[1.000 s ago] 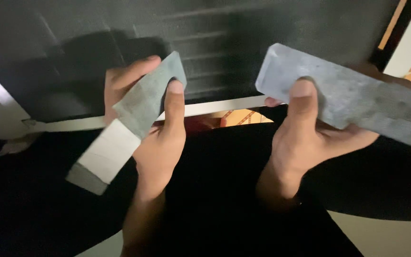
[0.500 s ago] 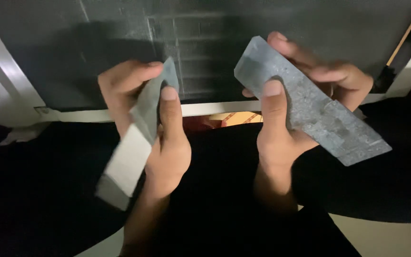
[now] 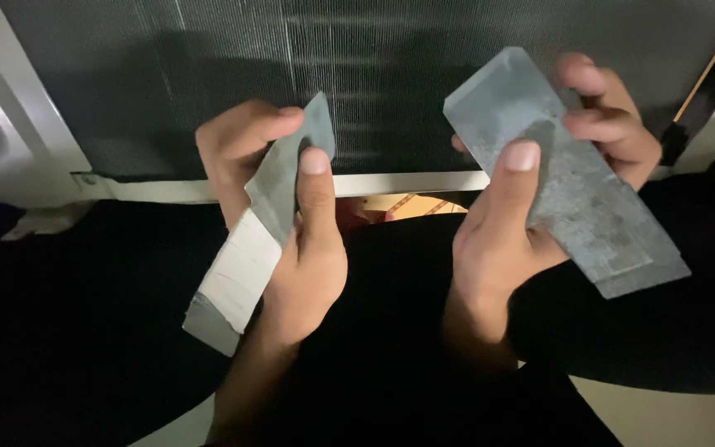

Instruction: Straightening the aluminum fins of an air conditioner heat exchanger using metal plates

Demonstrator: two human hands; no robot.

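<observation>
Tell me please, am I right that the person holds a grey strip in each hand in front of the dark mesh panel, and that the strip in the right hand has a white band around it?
Not quite: the head view shows the white band on the strip in the left hand. The strip in the right hand is plain grey. Both are held in front of the dark mesh panel.

Dim scene, light from the front, hard shadows on the mesh behind, lower frame black, sharp focus

The finned panel [image 3: 374, 74] runs off the top edge (its lower corners hidden in dark).
</observation>
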